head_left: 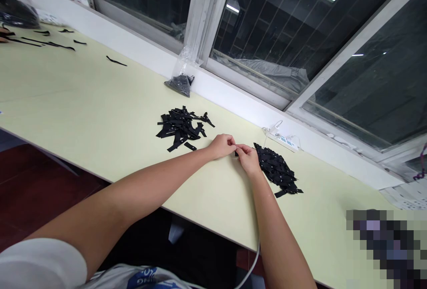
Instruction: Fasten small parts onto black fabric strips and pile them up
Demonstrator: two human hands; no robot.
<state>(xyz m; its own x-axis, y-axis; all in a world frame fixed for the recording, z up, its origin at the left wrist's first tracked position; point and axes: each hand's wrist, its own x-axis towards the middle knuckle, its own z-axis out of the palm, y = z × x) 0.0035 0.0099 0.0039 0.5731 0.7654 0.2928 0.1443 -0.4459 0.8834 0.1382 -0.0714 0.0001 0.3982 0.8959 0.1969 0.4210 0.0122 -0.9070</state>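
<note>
Out in front of me, over the table, the fingertips of both my hands meet in a pinch. My left hand (pixel 223 146) is closed, thumb against fingers. My right hand (pixel 248 157) is closed too, and a short end of a black fabric strip (pixel 236 153) shows just below its fingers. Most of that strip is hidden by the fingers. To the left of my hands lies a loose pile of black strips (pixel 180 126), some with small light dots. Close beside my right hand on its right is a denser pile of similar black strips (pixel 276 168).
A clear plastic bag (pixel 182 82) with black pieces stands against the wall. White power strips (pixel 283 140) with cables lie by the windowsill. Several thin black strips (pixel 116 60) are scattered at the far left, near another person's hand (pixel 4 35) and a larger bag (pixel 18 10).
</note>
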